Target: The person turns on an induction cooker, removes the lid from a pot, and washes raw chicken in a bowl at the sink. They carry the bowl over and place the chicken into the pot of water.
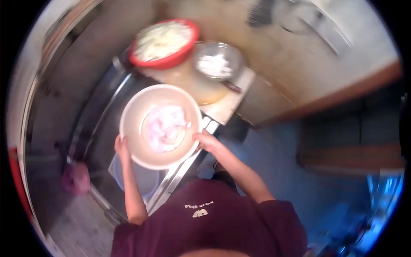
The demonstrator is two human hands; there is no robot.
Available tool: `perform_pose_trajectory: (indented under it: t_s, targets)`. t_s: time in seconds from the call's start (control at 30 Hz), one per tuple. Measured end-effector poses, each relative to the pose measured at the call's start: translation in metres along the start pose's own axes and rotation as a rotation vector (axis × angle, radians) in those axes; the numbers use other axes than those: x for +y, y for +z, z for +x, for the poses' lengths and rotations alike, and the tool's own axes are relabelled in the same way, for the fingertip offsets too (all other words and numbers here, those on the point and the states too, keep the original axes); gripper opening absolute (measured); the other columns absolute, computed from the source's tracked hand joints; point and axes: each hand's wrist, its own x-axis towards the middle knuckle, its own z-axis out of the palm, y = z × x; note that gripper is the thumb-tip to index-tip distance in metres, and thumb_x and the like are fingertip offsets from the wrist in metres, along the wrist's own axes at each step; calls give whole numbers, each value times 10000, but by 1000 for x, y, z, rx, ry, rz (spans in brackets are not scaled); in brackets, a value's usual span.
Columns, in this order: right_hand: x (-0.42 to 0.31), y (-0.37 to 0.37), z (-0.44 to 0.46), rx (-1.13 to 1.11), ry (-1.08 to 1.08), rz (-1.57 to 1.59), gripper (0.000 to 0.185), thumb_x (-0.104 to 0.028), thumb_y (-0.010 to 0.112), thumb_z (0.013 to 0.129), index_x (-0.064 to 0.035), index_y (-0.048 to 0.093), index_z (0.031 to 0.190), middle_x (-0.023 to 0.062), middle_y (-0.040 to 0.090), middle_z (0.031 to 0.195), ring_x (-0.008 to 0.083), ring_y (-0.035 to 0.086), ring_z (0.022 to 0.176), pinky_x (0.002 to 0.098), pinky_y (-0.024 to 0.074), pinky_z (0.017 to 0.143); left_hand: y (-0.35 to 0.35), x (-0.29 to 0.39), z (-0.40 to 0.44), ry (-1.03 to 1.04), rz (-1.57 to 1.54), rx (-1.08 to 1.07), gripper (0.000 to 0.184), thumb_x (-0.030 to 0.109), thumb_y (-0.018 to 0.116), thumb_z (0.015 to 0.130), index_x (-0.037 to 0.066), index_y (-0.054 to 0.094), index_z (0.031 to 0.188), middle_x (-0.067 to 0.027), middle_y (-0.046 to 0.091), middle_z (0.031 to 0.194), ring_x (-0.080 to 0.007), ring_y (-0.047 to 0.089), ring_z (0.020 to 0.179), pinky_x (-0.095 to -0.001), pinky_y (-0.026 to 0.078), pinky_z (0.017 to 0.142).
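Between my two hands is a large pale cream basin [133, 112], held by its rim over the edge of the metal sink counter. Pinkish-white, soft-looking pieces [166, 126] lie in its bottom; blur hides what they are. My left hand [122, 147] grips the rim at the lower left, thumb showing. On the right side my right hand [206, 140] clasps the rim, its other fingers hidden beneath. Part of a bluish translucent tub [139, 182] shows below the basin, next to my left forearm.
Beyond the basin, a red bowl [165, 64] is heaped with pale shredded pieces. A metal bowl [236, 55] with white chunks stands on a round board [205, 96], near a dark handle [232, 87]. A pink object [76, 177] sits at the far left. Blue floor [274, 162] lies to the right.
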Motion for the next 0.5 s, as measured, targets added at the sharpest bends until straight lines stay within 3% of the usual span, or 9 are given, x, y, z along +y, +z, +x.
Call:
perform_pose_trajectory:
  t_s: [0.13, 0.23, 0.27, 0.3, 0.37, 0.4, 0.43, 0.47, 0.5]
  targets:
    - [18, -58, -84, 61, -106, 161, 405, -94, 509, 686, 59, 492, 1060, 130, 583, 780, 211, 589, 592, 320, 494, 446, 70, 55, -30, 25, -59, -242, 241, 191, 486, 860, -13, 565, 961, -53, 591, 843, -100, 528, 766, -233, 421, 671]
    - [40, -113, -153, 244, -231, 409, 437, -14, 503, 688, 49, 474, 1120, 154, 570, 970, 241, 594, 806, 338, 510, 631, 142, 67, -51, 150, 63, -477, 291, 267, 493, 879, 0, 559, 974, -28, 569, 864, -96, 507, 763, -226, 410, 678]
    - [49, -132, -181, 329, -277, 458, 438, -17, 506, 690, 44, 475, 1122, 155, 564, 998, 240, 590, 831, 332, 507, 642, 176, 83, -69, 140, 80, -540, 295, 264, 496, 878, 1, 550, 1000, -34, 562, 879, -104, 505, 775, -236, 408, 689]
    - [59, -151, -210, 416, -309, 480, 427, -28, 516, 689, 40, 477, 1109, 149, 581, 926, 236, 601, 747, 332, 506, 565, 211, 102, -90, 133, 95, -612, 303, 261, 499, 876, 2, 541, 1027, -41, 556, 893, -111, 504, 786, -247, 406, 699]
    - [99, -198, -256, 554, -398, 469, 395, -61, 514, 700, 31, 486, 1083, 132, 592, 813, 214, 595, 614, 311, 477, 449, 284, 131, -119, 629, 180, -604, 351, 252, 548, 847, 5, 505, 1093, -105, 543, 972, -176, 502, 872, -295, 410, 723]
    - [115, -208, -284, 675, -440, 514, 366, -80, 511, 704, 39, 497, 1050, 124, 588, 762, 202, 582, 563, 301, 458, 411, 319, 154, -129, 919, 276, -597, 402, 248, 572, 829, 8, 475, 1136, -157, 487, 1083, -230, 470, 976, -331, 403, 800]
    - [124, -224, -313, 798, -495, 561, 341, -100, 508, 708, 47, 508, 1016, 117, 584, 710, 191, 570, 512, 290, 439, 373, 355, 190, -150, 1048, 262, -628, 475, 241, 577, 825, 7, 411, 1205, -200, 402, 1203, -290, 388, 1121, -377, 341, 922]
    - [134, -236, -347, 884, -535, 572, 313, -121, 504, 711, 48, 524, 974, 117, 588, 705, 180, 571, 509, 267, 436, 365, 404, 214, -155, 1289, 312, -449, 546, 240, 576, 827, 7, 343, 1262, -216, 310, 1303, -328, 305, 1209, -395, 262, 997]
    - [156, -257, -373, 955, -550, 605, 317, -124, 508, 709, 47, 523, 976, 118, 590, 709, 180, 571, 508, 264, 436, 362, 446, 252, -163, 1589, 107, -364, 602, 274, 584, 819, -4, 315, 1281, -232, 274, 1333, -348, 256, 1246, -400, 213, 1024]
